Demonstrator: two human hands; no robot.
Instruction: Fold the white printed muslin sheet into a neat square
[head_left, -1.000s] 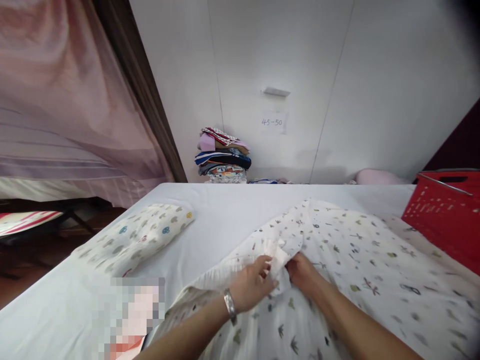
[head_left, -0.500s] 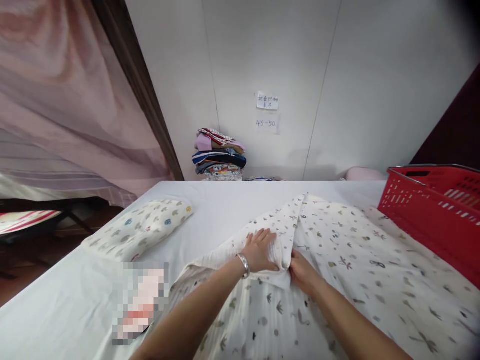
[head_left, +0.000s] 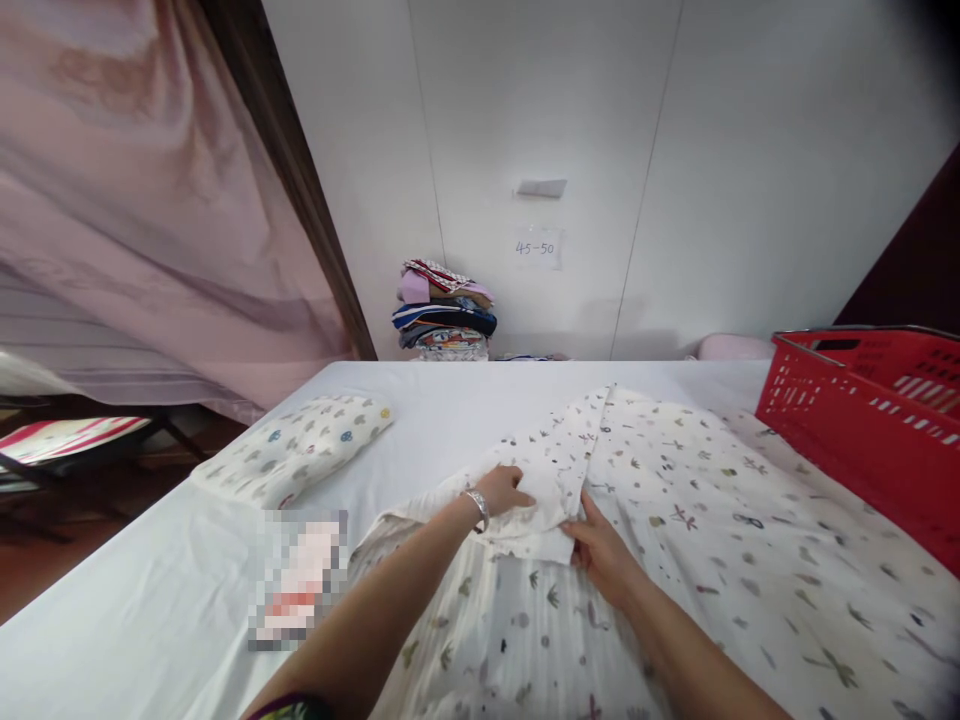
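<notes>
A white cloth (head_left: 697, 520) printed with small plants and shapes is spread over the table, its upper left part folded over. My left hand (head_left: 504, 492), with a silver bracelet at the wrist, rests on the folded part; its fingers are bent around or against the fabric, and a pinch cannot be made out clearly. Just right of it, my right hand (head_left: 596, 540) grips the edge of the printed cloth between thumb and fingers.
A folded patterned cloth (head_left: 296, 450) lies at the left of the white table (head_left: 112, 590), near a pixelated item (head_left: 300, 580). At the right stands a red basket (head_left: 862, 430). Folded fabrics (head_left: 446, 315) are stacked behind the table by the wall.
My left hand has drawn back slightly left and its fingers have curled from a flat spread. My right hand's fingers have shifted on the edge. The fold's lower corner lies flatter.
</notes>
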